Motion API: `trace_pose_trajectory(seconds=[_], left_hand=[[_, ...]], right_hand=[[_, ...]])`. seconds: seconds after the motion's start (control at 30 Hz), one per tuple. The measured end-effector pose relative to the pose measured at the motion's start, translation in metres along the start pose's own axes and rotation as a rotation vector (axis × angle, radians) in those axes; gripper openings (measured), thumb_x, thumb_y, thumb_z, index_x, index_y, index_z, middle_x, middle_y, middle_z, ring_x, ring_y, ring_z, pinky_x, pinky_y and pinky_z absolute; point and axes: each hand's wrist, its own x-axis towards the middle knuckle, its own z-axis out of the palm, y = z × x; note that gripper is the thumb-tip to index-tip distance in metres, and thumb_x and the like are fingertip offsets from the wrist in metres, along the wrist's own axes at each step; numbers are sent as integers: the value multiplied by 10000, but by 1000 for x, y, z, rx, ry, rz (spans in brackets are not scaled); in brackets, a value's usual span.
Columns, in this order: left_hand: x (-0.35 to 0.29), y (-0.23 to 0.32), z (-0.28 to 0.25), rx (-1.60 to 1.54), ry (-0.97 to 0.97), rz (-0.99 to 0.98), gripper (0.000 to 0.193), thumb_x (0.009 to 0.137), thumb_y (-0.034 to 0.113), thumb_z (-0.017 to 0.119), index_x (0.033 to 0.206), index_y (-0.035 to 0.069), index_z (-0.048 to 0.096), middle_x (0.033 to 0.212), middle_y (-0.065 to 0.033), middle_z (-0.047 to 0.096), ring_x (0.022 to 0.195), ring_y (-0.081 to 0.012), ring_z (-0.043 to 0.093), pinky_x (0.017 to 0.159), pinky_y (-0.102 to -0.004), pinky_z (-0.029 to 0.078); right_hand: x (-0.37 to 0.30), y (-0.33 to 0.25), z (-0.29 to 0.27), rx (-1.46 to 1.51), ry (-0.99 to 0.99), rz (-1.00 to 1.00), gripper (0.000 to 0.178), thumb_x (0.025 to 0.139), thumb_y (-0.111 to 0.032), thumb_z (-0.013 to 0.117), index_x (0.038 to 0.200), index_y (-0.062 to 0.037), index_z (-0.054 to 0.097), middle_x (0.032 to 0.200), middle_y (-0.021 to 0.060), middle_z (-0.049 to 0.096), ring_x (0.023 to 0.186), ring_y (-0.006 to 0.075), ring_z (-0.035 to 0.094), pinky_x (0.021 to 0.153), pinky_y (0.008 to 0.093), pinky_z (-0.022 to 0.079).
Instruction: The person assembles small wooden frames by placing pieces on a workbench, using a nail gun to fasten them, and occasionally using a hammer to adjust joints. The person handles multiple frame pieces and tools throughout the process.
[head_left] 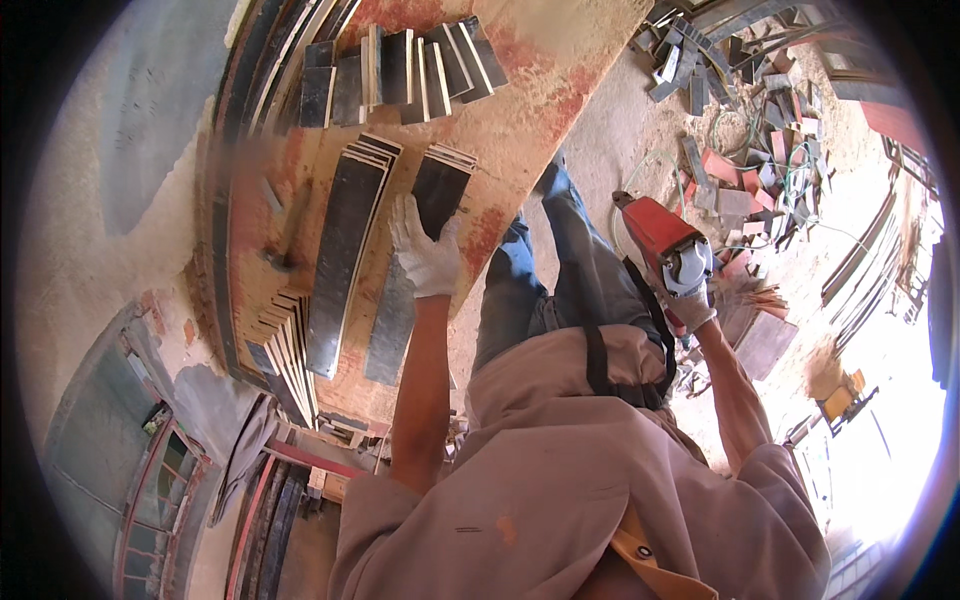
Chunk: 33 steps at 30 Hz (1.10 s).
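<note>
— While sawdust covers the ground, what does the gloved left hand point(425, 258) rest on?

— It lies flat, fingers spread and gripping nothing, on a long dark film-faced plywood strip point(415, 262) lying on the worn reddish wooden bench point(540, 90). A second dark plywood strip with pale edges point(345, 255) lies just beside it, to the left.

— And the right hand point(690, 305)?

— Also in a white glove, it is closed around the handle of a red and grey handheld power saw point(665, 248), held out to the side, well apart from the bench, above the person's blue trousers.

— How would that strip handle?

— By its look, stiff and fairly light, with a smooth, possibly slick face and pale, raw sawn edges. Pressing down near its middle, as the palm does, or pinching the long edges seems the surest hold.

— What else is in frame?

— A row of short dark plywood offcuts point(400, 70) stands on edge at the far end of the bench, and a fan of thin pale-edged plywood slats point(285, 345) sits at its near left. Scattered board scraps point(745, 95) lie heaped on the sandy floor to the right.
</note>
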Motion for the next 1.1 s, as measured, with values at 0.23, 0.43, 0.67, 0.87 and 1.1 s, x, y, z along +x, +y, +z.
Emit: trace_pose_trajectory(seconds=[0.23, 0.43, 0.67, 0.87, 1.1], left_hand=[[0, 0, 4, -38, 63, -1, 852, 820, 248, 868, 1513, -21, 451, 1563, -268, 455, 1475, -449, 397, 1233, -549, 307], [-1, -3, 8, -6, 78, -3, 848, 806, 231, 885, 1502, -9, 464, 1552, -268, 468, 1470, -452, 404, 1227, -553, 324], [-2, -1, 12, 84, 113, 63, 838, 834, 252, 836, 1509, -23, 422, 1531, -309, 465, 1450, -487, 415, 1222, -598, 296], [-3, -4, 17, 163, 117, 67, 831, 833, 267, 849, 1485, -46, 440, 1525, -301, 473, 1461, -488, 399, 1231, -597, 292], [-2, -7, 23, 199, 83, 34, 866, 852, 263, 802, 1528, -49, 359, 1557, -321, 419, 1473, -508, 362, 1242, -606, 242]], right_hand=[[32, -21, -16, 48, -13, -60, 307, 916, -285, 698, 1128, -65, 669, 1132, 145, 675, 1080, 377, 620, 978, 482, 469], [51, -31, -25, 42, -90, -97, 342, 882, -296, 719, 1133, -66, 676, 1106, 149, 693, 1061, 376, 637, 956, 464, 488], [61, -36, -25, -1, -92, -222, 332, 872, -301, 727, 1121, -83, 701, 1082, 139, 715, 1039, 375, 653, 947, 485, 493], [66, -26, -6, -40, -119, -316, 353, 892, -340, 676, 1196, -167, 727, 1183, 83, 730, 1125, 343, 655, 993, 496, 482], [81, -30, 28, 1067, -419, -112, 608, 935, -390, 680, 1462, -121, 540, 1438, 72, 609, 1278, 222, 600, 1099, 443, 458]])
